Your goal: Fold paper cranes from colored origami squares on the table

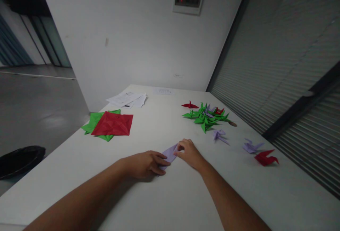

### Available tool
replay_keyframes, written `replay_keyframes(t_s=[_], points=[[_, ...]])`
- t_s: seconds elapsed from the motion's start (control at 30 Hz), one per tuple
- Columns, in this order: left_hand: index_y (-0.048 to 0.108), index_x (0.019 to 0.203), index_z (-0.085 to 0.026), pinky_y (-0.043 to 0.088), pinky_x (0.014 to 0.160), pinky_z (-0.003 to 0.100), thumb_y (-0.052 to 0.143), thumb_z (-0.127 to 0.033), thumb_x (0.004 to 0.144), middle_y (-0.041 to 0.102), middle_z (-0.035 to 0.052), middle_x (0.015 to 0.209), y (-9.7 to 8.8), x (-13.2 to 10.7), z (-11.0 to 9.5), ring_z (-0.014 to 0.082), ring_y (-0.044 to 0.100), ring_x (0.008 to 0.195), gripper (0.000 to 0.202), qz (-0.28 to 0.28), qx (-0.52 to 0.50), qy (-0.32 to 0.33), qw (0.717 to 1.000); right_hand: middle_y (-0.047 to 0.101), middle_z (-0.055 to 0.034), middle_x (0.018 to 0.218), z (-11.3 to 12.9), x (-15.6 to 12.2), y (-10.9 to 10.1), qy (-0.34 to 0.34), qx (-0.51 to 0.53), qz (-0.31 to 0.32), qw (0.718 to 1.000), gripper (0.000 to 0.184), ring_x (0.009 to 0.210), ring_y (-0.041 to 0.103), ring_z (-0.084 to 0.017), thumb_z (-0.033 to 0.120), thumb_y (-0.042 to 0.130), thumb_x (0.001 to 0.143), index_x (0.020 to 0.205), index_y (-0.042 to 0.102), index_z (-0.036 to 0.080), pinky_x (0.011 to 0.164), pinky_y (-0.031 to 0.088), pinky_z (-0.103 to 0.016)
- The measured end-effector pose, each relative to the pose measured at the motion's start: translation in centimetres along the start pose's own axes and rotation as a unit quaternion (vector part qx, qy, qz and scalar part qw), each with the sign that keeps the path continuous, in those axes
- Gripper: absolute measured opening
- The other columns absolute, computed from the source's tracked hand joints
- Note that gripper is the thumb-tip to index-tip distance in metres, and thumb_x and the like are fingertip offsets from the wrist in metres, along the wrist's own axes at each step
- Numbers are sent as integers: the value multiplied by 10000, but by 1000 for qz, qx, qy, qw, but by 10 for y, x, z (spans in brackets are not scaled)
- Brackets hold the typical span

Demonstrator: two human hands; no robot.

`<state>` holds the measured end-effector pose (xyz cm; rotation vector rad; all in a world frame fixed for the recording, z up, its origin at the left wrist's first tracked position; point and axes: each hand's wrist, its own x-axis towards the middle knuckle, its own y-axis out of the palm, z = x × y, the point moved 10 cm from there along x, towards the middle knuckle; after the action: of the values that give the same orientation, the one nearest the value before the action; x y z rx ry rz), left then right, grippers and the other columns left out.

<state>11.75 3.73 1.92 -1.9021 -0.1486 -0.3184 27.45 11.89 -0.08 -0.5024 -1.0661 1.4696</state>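
A folded piece of lilac paper (pixel 170 152) lies on the white table (pixel 164 195) between my hands. My left hand (pixel 145 164) presses down on its near end with fingers curled over it. My right hand (pixel 189 154) pinches the paper's far edge with thumb and fingertips. Both forearms reach in from the bottom of the view.
A red creased sheet (pixel 113 123) lies on green sheets (pixel 95 121) at the left. White printed papers (pixel 128 99) sit at the back. A heap of green, red and lilac folded cranes (pixel 205 116) is at the right, with two lilac cranes (pixel 251 147) and a red one (pixel 265 157) nearer.
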Motion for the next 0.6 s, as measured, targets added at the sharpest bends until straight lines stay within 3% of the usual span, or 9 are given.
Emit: replay_keyframes(t_s=[0.23,0.33,0.47,0.6], points=[[733,1221,-195,404,1192,470,558,-73,901,614,149,1443,5,-3,5,287,564,1352,384,7,4,-7,1000,665,-40,810,-13,3,-14,27,-22,-60,998,171,833,578,-226,243,840,760,732,682,186,779,432,-335],[741,1209,-187,411,1187,460,565,-79,902,613,148,1445,5,-4,7,296,533,1381,370,-2,1,-11,1000,669,-54,867,0,0,-23,-22,17,-85,996,92,908,586,-238,206,796,803,764,713,198,835,459,-359],[750,1190,-176,415,1180,451,545,-81,920,632,160,1416,0,0,2,296,569,1339,352,-5,0,-8,1000,684,-77,1041,37,-9,-16,-145,71,-31,986,34,1084,568,-265,231,789,834,865,782,244,965,468,-423],[755,1170,-187,447,1142,431,520,-107,957,683,167,1324,-6,4,-5,276,618,1258,327,-11,4,-6,1000,675,-93,1185,57,-15,4,-182,80,42,979,229,1192,549,-268,228,800,829,1056,786,251,1041,454,-430]])
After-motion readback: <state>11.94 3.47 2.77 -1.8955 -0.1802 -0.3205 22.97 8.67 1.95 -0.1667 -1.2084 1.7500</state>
